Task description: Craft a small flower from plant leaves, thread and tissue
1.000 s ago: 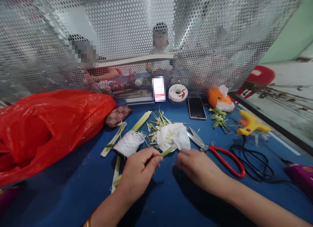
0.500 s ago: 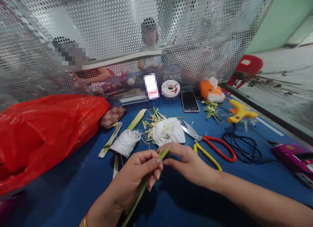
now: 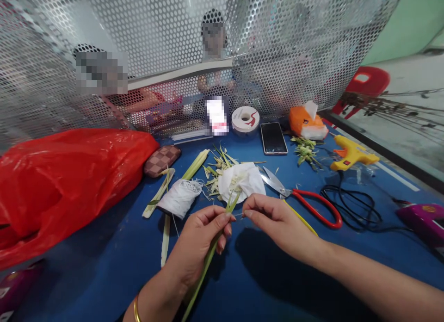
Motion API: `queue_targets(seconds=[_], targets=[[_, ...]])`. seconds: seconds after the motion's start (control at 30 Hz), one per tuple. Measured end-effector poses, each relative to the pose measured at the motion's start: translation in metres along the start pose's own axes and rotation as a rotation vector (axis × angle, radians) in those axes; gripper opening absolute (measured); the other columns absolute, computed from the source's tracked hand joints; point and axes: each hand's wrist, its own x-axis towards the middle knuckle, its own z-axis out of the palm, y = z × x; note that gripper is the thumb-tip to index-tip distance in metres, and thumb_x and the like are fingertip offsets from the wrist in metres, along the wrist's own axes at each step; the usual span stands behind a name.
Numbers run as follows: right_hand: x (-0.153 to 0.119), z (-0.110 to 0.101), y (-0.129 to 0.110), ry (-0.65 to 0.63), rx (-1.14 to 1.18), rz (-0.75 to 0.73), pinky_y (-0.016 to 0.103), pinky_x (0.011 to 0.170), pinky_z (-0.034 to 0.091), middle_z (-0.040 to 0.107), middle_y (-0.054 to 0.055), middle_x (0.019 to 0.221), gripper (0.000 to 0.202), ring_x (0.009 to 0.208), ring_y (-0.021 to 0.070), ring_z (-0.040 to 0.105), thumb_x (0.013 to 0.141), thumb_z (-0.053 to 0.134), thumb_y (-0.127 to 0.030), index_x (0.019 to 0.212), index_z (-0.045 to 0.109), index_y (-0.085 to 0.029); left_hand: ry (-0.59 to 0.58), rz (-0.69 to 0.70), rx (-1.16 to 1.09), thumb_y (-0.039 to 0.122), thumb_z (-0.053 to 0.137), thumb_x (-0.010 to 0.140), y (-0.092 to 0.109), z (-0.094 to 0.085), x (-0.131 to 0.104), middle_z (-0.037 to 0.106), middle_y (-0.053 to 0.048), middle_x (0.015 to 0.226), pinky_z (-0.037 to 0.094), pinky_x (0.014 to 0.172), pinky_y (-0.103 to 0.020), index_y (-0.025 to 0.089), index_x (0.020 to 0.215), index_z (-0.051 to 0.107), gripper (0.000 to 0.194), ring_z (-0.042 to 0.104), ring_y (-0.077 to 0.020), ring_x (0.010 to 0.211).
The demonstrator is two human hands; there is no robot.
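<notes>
My left hand (image 3: 200, 236) is closed around a long green stalk (image 3: 198, 285); its split, pale green tip (image 3: 233, 202) sticks up past the thumb. At the same height, my right hand (image 3: 277, 219) has thumb and forefinger pinched together, a little to the right of the tip. A fine white thread (image 3: 238, 215) spans the short gap between the two hands. Behind my left hand lies a spool of white thread (image 3: 181, 197) with a loose strand hanging down. Beyond the fingers, a crumpled white tissue (image 3: 255, 181) holds pale plant bits, with cut green scraps (image 3: 215, 167) beside it.
Scissors (image 3: 312, 204) with red and yellow handles lie past my right hand. Farther right are a yellow glue gun (image 3: 354, 153), its black cable and a purple device (image 3: 423, 222). A red plastic bag (image 3: 76, 183) fills the left. A perforated metal panel (image 3: 166, 30) closes the back.
My right hand has drawn away to the right from the stalk's tip, opening a gap with the thread across it. The left hand keeps its hold. The view has shifted slightly.
</notes>
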Motion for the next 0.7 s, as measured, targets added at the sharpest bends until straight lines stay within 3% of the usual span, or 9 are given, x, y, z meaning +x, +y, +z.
queue_targets(seconds=[0.2,0.37,0.47,0.57,0.7], targets=[[-0.006,0.001,0.000,-0.008,-0.053,0.003,0.022,0.054,0.035,0.046,-0.005,0.062,0.014,0.058,0.0101,0.042,0.089,0.051,-0.025,0.077,0.056,-0.019,0.108,0.071,0.037,0.038,0.082,0.066,0.006,0.006,-0.009,0.062,0.003,0.057,0.034,0.040,-0.014,0.013,0.075,0.071,0.029,0.046,-0.0025,0.040],[-0.009,0.003,-0.002,-0.098,0.111,0.136,0.021,0.044,0.032,0.051,-0.005,0.059,0.020,0.045,0.0078,0.042,0.094,0.046,-0.034,0.082,0.052,-0.019,0.156,0.168,0.170,0.035,0.077,0.071,0.009,0.006,-0.010,0.064,0.000,0.060,0.037,0.043,-0.016,0.013,0.073,0.072,0.023,0.048,-0.0047,0.043],[-0.009,0.001,-0.007,-0.069,0.119,0.075,0.020,0.044,0.029,0.046,-0.006,0.059,0.020,0.047,0.0070,0.035,0.093,0.048,-0.033,0.079,0.052,-0.019,0.109,0.204,0.335,0.034,0.072,0.076,0.014,0.006,-0.006,0.066,-0.001,0.062,0.038,0.045,-0.018,0.013,0.076,0.074,0.021,0.050,-0.0064,0.045],[-0.008,-0.003,-0.010,0.002,0.020,-0.029,0.021,0.050,0.033,0.042,-0.006,0.061,0.016,0.055,0.0093,0.037,0.090,0.050,-0.028,0.077,0.053,-0.019,0.059,0.200,0.488,0.030,0.069,0.077,0.023,0.009,-0.002,0.066,-0.001,0.062,0.038,0.045,-0.020,0.014,0.079,0.076,0.017,0.050,-0.0081,0.045],[-0.009,-0.009,-0.008,0.051,-0.178,-0.079,0.022,0.052,0.034,0.044,-0.005,0.060,0.016,0.055,0.0102,0.040,0.091,0.048,-0.025,0.077,0.055,-0.020,0.086,0.267,0.658,0.026,0.066,0.078,0.028,0.014,0.003,0.065,0.000,0.059,0.039,0.048,-0.021,0.017,0.074,0.076,0.014,0.051,-0.0099,0.047]])
